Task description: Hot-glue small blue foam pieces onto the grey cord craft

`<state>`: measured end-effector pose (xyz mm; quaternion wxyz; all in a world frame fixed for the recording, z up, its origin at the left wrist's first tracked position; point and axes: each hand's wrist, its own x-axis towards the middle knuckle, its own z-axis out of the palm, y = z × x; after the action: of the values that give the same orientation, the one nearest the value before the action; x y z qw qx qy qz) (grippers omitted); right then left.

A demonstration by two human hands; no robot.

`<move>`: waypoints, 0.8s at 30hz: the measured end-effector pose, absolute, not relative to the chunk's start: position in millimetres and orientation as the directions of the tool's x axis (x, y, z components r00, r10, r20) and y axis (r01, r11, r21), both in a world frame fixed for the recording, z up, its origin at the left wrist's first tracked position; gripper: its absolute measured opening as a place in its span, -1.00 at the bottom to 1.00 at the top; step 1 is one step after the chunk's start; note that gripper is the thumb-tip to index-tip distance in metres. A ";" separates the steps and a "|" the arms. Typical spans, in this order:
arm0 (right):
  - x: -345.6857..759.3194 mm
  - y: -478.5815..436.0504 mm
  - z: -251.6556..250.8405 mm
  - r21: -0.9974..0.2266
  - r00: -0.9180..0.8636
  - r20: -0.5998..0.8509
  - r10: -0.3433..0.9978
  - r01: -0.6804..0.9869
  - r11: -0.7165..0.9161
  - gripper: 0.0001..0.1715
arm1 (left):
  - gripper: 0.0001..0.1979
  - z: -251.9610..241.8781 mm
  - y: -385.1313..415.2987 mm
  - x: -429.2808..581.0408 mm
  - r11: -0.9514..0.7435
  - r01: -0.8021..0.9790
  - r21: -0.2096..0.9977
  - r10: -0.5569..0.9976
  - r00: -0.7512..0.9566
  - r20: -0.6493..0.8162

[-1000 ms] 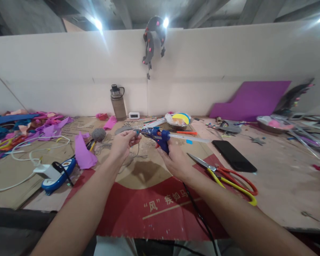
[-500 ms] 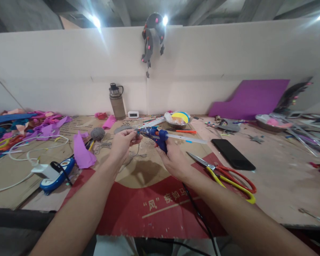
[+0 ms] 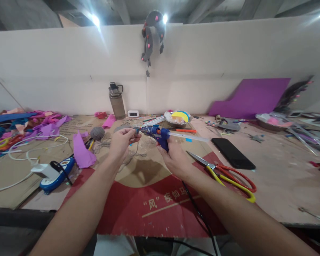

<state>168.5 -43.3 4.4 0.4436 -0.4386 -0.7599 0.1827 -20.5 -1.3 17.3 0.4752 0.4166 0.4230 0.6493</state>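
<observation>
In the head view my right hand (image 3: 176, 156) is wrapped round the grip of a blue hot glue gun (image 3: 158, 133). A clear glue stick (image 3: 190, 137) juts from the gun's back end, and its nozzle points left. My left hand (image 3: 122, 142) is closed in a pinch at the nozzle tip. A small grey-blue piece shows at its fingertips, too small to name, and grey yarn (image 3: 135, 153) hangs below. Behind the left hand lies a flat grey piece (image 3: 120, 128), partly covered.
Red-and-yellow scissors (image 3: 224, 174) and a black phone (image 3: 233, 153) lie on the right. A grey yarn ball (image 3: 97, 133), purple felt (image 3: 83, 151) and a blue power strip (image 3: 57, 176) are on the left. A bottle (image 3: 116, 101) stands at the wall.
The glue gun and my right hand have shifted slightly to the right. My left hand stays closed in nearly the same place.
</observation>
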 end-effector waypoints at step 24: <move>166.2 -45.1 4.5 -0.651 -0.242 0.533 0.811 0.495 0.576 -0.62 | -0.88 16.6 -0.6 -18.9 -0.191 -0.258 0.947 0.972 -0.185 0.146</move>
<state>166.2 -45.1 4.5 0.4453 -0.4251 -0.7678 0.1774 -18.9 -0.6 16.6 0.4770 0.4244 0.4204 0.6446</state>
